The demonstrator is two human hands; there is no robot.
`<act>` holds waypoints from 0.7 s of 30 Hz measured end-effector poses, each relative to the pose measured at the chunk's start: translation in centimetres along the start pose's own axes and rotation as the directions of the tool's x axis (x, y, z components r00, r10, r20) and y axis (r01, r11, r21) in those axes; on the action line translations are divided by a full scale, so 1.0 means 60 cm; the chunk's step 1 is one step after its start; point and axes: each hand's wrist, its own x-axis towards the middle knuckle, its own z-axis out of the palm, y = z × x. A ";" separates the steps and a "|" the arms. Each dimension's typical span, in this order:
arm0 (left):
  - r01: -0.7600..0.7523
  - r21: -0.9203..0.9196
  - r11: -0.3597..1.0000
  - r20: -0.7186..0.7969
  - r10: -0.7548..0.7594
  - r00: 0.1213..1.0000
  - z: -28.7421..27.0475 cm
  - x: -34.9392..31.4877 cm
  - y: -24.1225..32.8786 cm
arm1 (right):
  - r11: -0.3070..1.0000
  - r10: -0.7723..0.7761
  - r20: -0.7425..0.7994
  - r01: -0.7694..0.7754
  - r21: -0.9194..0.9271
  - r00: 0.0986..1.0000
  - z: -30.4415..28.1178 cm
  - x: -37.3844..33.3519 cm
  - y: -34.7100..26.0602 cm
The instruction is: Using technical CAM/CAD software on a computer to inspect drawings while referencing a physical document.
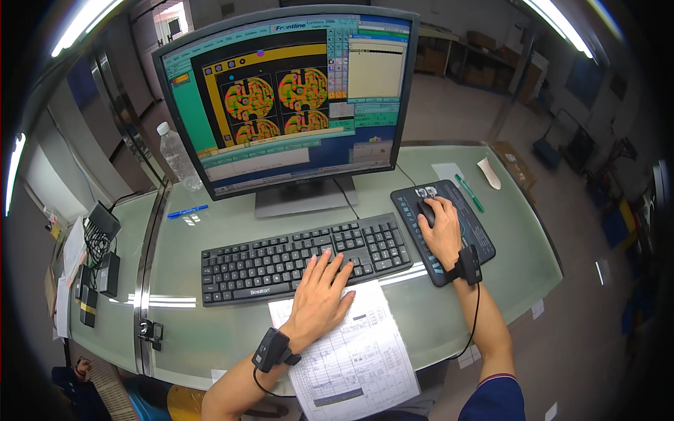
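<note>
My left hand [321,293] lies flat, fingers spread, over the front edge of a black keyboard [281,256] and the top of a printed paper form [361,358]. My right hand [441,226] is curled over a dark computer mouse [426,208] on a black mouse pad [477,224]. Each wrist carries a small black device on a strap with a thin cable. Behind the keyboard a monitor [288,98] shows yellow and red circular patterns on black.
A glass-topped desk [210,330] carries a clear water bottle [177,156], a blue pen [187,210], a green pen [469,193], and a white curved piece [489,172]. Black adapters and cables [98,266] sit at the left. Shelves and boxes stand behind.
</note>
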 end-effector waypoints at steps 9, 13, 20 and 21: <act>0.001 0.006 1.000 -0.001 -0.001 1.000 0.000 0.000 0.002 | 1.000 -0.009 -0.020 0.009 -0.004 1.000 0.000 0.003 -0.002; 0.004 0.008 1.000 -0.006 -0.004 1.000 0.001 -0.001 -0.001 | 1.000 -0.022 -0.006 0.022 0.012 1.000 0.001 0.003 -0.005; 0.011 -0.016 1.000 -0.023 -0.012 1.000 0.005 -0.002 -0.002 | 1.000 -0.007 0.028 0.007 0.009 1.000 -0.005 0.004 -0.012; 0.008 -0.019 1.000 -0.034 -0.009 0.999 0.004 -0.002 -0.002 | 1.000 -0.001 0.030 0.001 0.004 1.000 -0.004 0.004 -0.014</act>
